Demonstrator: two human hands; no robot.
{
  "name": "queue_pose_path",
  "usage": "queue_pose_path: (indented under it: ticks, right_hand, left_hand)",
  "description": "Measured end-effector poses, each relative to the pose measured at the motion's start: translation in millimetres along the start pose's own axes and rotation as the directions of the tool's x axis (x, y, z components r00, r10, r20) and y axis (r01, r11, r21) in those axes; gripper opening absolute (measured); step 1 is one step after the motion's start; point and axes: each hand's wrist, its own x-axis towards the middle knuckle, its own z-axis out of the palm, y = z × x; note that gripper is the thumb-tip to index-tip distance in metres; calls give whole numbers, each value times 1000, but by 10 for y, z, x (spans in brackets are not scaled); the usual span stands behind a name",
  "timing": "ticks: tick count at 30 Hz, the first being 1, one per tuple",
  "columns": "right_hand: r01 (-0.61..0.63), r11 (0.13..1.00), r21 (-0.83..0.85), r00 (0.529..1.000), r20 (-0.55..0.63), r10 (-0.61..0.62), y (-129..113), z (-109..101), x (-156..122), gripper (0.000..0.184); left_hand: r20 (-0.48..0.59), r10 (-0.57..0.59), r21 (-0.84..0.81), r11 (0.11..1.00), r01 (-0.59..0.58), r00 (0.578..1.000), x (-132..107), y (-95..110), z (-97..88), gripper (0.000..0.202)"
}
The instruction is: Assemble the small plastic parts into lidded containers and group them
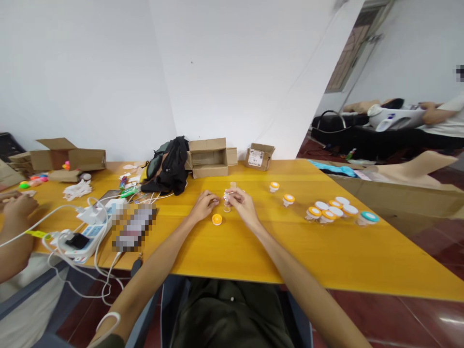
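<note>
Over the middle of the table, my right hand (243, 207) pinches a small white piece with dark marks (226, 196), perhaps a die; it is too small to be sure. Just below those fingertips is a small clear container (227, 209), partly hidden. My left hand (204, 206) is beside it on the left, fingers closed together; something small may be at the fingertips, but I cannot make it out. An orange cap (216, 220) lies on the table below and between both hands. Another clear round piece (233, 184) shows behind my right hand.
Clear jars with orange and white lids (328, 212) cluster at right, near a teal-lidded jar (369, 217). Two orange-lidded jars (288, 199) are nearer. Cardboard boxes (208, 159) and a black bag (170, 166) line the wall. Left are a power strip (89, 237), cables and another person's hand (18, 205).
</note>
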Motion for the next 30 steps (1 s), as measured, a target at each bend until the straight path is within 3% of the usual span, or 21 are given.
queue_pose_path:
  ticks: [4, 9, 17, 24, 30]
  right_hand:
    - [-27, 999, 21, 1000, -1, 27, -10, -16, 8, 32]
    - [-54, 997, 57, 998, -11, 54, -36, -15, 9, 33]
    - [-34, 998, 48, 999, 8, 34, 28, 5, 34, 30]
    - [10, 998, -54, 1000, 17, -9, 102, -3, 45, 21]
    - [34, 992, -121, 998, 48, -28, 74, -9, 37, 18]
  left_hand:
    - [-4, -37, -68, 997, 37, 999, -5, 33, -21, 14]
    - [-84, -99, -227, 971, 78, 992, 1, 100, -55, 10]
    - [-131, -249, -676, 730, 97, 960, 4, 284, -57, 28]
    - [-104, -312, -750, 648, 132, 945, -24, 370, -115, 29]
    - [-78, -276, -733, 667, 132, 958, -30, 366, -95, 31]
